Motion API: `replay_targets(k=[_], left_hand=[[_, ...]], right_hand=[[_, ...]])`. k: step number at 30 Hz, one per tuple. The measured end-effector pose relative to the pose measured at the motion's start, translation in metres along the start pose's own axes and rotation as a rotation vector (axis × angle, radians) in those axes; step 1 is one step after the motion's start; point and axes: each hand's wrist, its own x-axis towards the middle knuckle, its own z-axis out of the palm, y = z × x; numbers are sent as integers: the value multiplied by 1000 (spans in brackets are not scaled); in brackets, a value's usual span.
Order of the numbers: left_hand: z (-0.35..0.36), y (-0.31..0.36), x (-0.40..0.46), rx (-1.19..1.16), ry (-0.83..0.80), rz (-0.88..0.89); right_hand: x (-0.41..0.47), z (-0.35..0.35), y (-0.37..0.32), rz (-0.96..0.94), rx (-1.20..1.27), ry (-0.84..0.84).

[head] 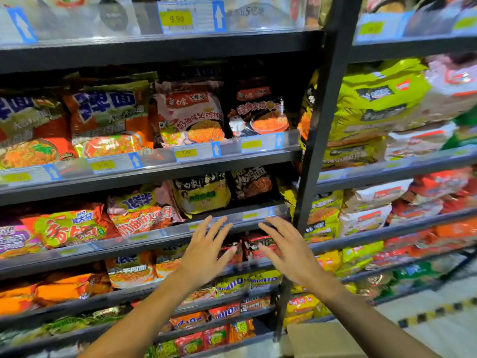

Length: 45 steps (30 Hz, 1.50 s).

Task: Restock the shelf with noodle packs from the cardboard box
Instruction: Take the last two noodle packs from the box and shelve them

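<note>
While both of my hands are raised with nothing in them, the shelf unit (165, 174) fills the space ahead of and above them, its tiers packed with noodle packs and fronted by price rails. Next in size, the cardboard box (320, 339) sits on the floor below and slightly to the right of my right forearm, well apart from both hands; only one tan corner of it shows, so I cannot tell what it contains. My right hand is judged the nearer one to it.

Directly beyond my fingertips lies the tier with the dark red noodle packs (258, 245), partly hidden behind both hands. Just above the fingertips, the black noodle pack (251, 183) stands upright, its long axis vertical, with dark unfilled depth beside it.

My left hand (206, 251) is released, fingers spread and extended toward the shelf, grasping nothing. My right hand (289, 251) is likewise released, fingers spread, palm turned inward toward the left hand.

Judgement: stock must come from the box, so the coming move runs downward and rightward, away from the shelf face, before any pack can be placed.
</note>
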Motion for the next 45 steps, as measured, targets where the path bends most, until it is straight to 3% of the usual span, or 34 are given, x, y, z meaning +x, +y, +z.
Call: replay_targets(k=[3, 12, 22, 32, 40, 45], left_hand=[[13, 19, -10, -56, 5, 98], [94, 83, -51, -224, -207, 354], [157, 181, -123, -324, -393, 578], [166, 287, -166, -313, -475, 517], [186, 421, -195, -285, -529, 443], [191, 475, -191, -321, -530, 398]], right_hand=[[-47, -6, 1, 88, 5, -20], [-216, -27, -22, 428, -41, 4], [-417, -57, -56, 874, -85, -137], [-538, -91, -20, 1045, 76, -121], [-629, -135, 62, 1060, 240, -163], [-639, -159, 124, 1033, 241, -234]])
